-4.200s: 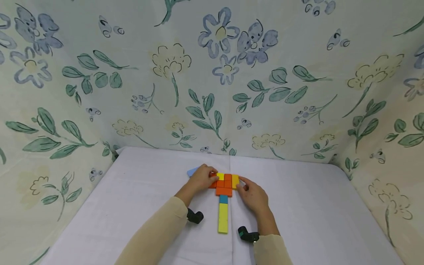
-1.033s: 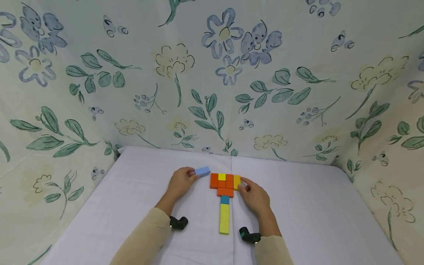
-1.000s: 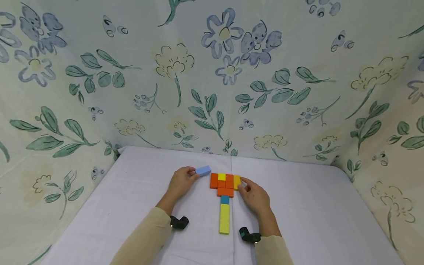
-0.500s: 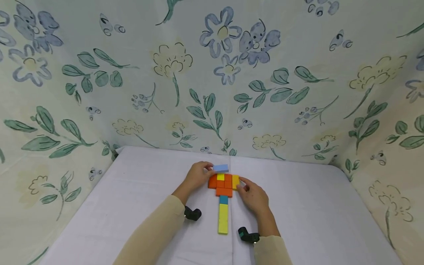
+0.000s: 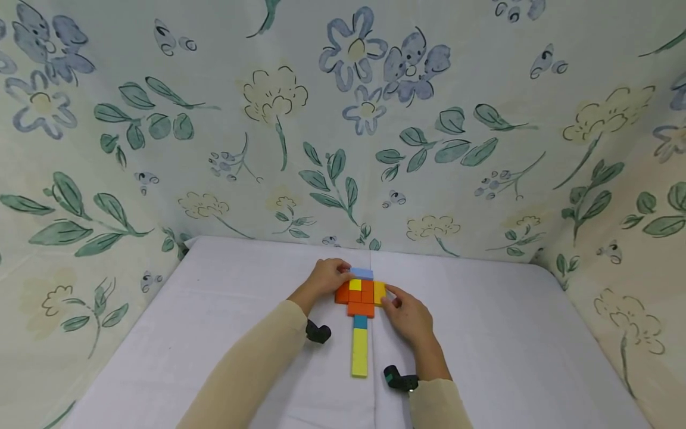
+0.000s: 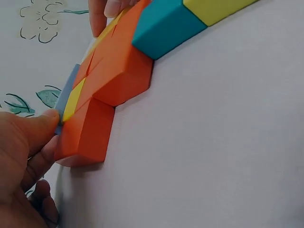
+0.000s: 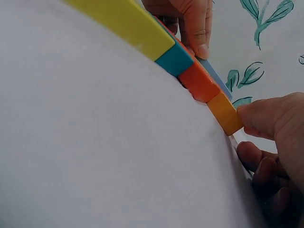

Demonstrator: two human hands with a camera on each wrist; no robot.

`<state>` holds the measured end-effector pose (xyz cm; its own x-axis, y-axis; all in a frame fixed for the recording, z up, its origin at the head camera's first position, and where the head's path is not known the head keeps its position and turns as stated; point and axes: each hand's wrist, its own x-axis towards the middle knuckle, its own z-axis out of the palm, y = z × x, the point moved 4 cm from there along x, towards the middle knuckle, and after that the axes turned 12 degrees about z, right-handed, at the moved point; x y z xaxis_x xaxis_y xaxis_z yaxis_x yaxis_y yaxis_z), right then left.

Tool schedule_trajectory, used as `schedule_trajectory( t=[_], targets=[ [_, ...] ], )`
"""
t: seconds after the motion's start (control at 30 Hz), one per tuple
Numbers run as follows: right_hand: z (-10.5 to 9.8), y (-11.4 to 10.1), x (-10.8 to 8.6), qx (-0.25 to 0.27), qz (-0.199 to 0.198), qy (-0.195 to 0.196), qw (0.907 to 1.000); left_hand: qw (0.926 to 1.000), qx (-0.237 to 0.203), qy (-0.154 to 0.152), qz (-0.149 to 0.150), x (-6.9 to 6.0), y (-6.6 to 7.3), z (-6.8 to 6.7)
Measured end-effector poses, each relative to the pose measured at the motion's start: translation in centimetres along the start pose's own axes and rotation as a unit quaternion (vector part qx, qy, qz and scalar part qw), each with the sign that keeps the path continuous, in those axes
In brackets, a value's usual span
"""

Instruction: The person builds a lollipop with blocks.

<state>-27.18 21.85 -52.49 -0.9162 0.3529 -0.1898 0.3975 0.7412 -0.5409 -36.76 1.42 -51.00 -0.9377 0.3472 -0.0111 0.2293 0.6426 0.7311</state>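
Observation:
My left hand (image 5: 325,277) pinches the left end of a light blue block (image 5: 363,273), which lies along the far side of a flat arrangement of blocks. At the right side, my right hand (image 5: 409,317) grips an amber block (image 5: 379,294) by its outer edge with thumb and finger. Between them sit several orange blocks (image 5: 361,309) and a small yellow block (image 5: 355,285). A teal block (image 5: 360,322) and a long yellow-green block (image 5: 359,354) run toward the near side like a stem. In the left wrist view, the thumb covers part of the blue block (image 6: 68,92).
White cloth covers the table (image 5: 482,339). A floral curtain (image 5: 343,179) rises behind it and along both sides. Each wrist wears a small black camera, such as the left wrist camera (image 5: 318,332).
My left hand has carried the light blue block from the left of the arrangement rightward, to its far edge behind the small yellow block. The right hand has stayed at the amber block.

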Motion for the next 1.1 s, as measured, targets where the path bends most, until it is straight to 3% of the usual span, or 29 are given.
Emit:
schedule_trajectory(
  t=[0.53,0.87,1.1],
  targets=[
    [0.2,-0.1,0.0,0.001,-0.002,-0.004,1.0000,0.9990,-0.035,0.023,-0.016,0.0,-1.0,0.2],
    [0.1,-0.1,-0.1,0.004,-0.001,-0.006,1.0000,0.9991,-0.031,0.027,-0.002,-0.3,-1.3,0.3],
    [0.1,0.1,-0.2,0.012,0.004,-0.002,0.9999,0.9973,-0.050,0.052,0.010,-0.9,-1.6,0.0]
  ],
)
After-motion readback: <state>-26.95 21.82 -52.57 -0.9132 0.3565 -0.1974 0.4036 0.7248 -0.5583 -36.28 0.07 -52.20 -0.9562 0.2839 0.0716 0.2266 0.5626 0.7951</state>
